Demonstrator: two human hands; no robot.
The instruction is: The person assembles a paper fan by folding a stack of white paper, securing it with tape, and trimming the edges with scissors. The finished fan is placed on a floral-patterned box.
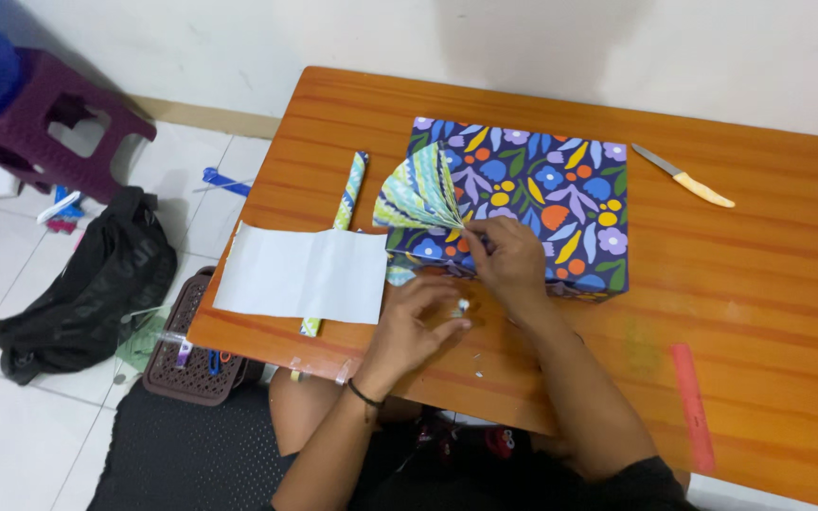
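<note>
I see an orange wooden surface (769, 284) carrying a box (542, 203) wrapped in dark floral paper, lying near the middle. A pleated paper fan (416, 194) spreads at its left corner — my right hand (508, 260) pinches the fan's base against the box. My left hand (414, 326) curls around something small — too tiny to identify.

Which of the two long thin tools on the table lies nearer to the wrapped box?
The knife, lying beyond the box near its far right corner. The red ruler lies farther off, by the near edge.
</note>
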